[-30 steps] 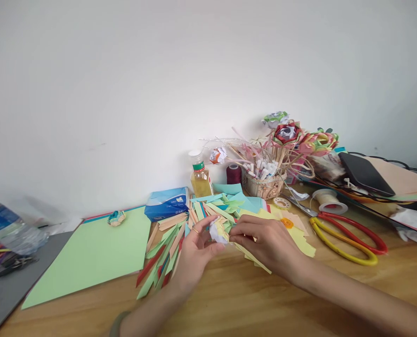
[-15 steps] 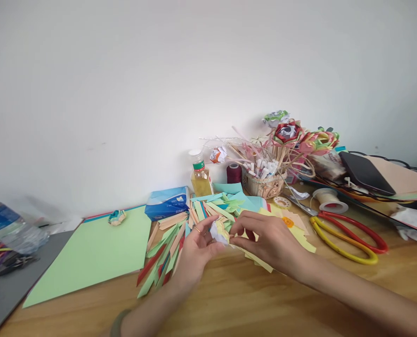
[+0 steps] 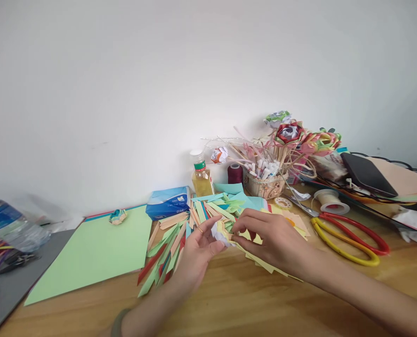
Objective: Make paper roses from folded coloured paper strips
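A small folded paper flower (image 3: pixel 221 234), white outside with yellow inside, is between my two hands above the front of the table. My left hand (image 3: pixel 198 248) grips its left side with thumb and fingers. The fingertips of my right hand (image 3: pixel 264 234) pinch the flower's right edge; the exact piece of paper between them is hard to see. Behind and left of the hands lies a heap of cut paper strips (image 3: pixel 169 248) in green, peach, red and blue. Yellow paper pieces (image 3: pixel 261 262) lie partly hidden under my right hand.
Light green paper sheets (image 3: pixel 96 257) lie at left, with a small folded flower (image 3: pixel 117 216) on them. A blue tissue pack (image 3: pixel 168 202), a bottle (image 3: pixel 202 178) and a basket (image 3: pixel 264 186) with paper flowers stand behind. Scissors with red and yellow handles (image 3: pixel 349 243) lie at right.
Both hands stay on the paper flower. My right fingers have shifted slightly at its edge, and the whole view has moved a little.
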